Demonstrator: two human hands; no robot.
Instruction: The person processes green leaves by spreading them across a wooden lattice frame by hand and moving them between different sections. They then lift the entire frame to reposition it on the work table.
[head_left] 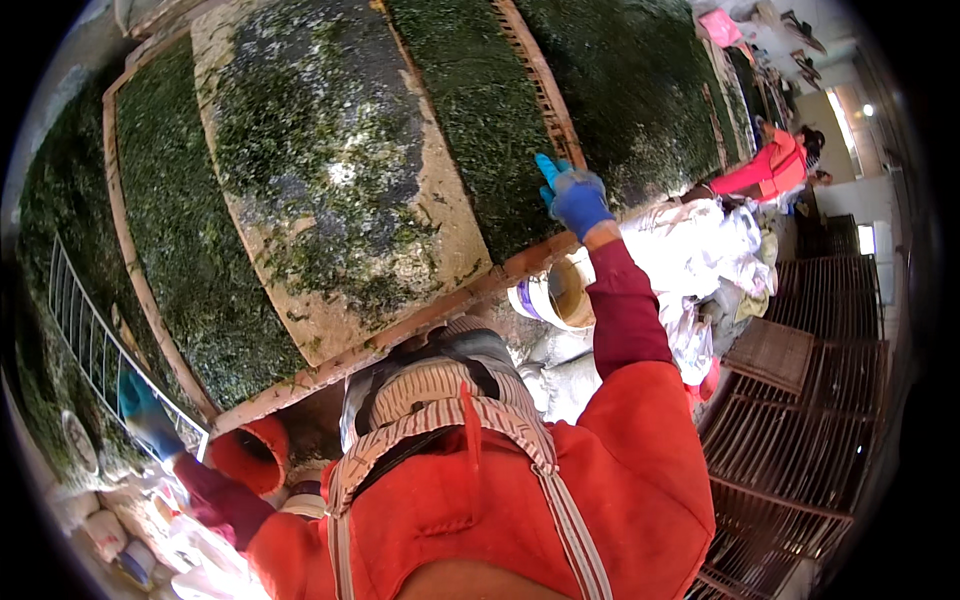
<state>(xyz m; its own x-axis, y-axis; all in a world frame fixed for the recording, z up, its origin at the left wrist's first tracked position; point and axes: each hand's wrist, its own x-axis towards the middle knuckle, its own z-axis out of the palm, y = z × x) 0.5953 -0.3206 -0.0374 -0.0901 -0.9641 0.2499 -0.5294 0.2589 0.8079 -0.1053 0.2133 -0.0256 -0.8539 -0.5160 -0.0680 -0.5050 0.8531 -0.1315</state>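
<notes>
Leafy green plant matter (470,130) is spread thickly across a long, low bed divided by wooden strips. A pale board (455,235) with a dark middle lies in front of me, thinly strewn with the same leaves. At far left, my left hand (150,418) in a blue glove is on the near end of a ladder-like metal rack (95,340), its fingers seemingly closed round it. My right hand (578,200), also gloved in blue, reaches over the bed with fingers stretched out. Its fingers are beside the near end of a slatted wooden strip (545,85); nothing shows in them.
A wooden rail (350,375) edges the bed's near side. Below it stand a red-orange bucket (250,455) and a white bucket (553,295). White sacks (690,245) lie at right, near slatted racks (790,410). Another person (770,170) in red bends over the bed farther off.
</notes>
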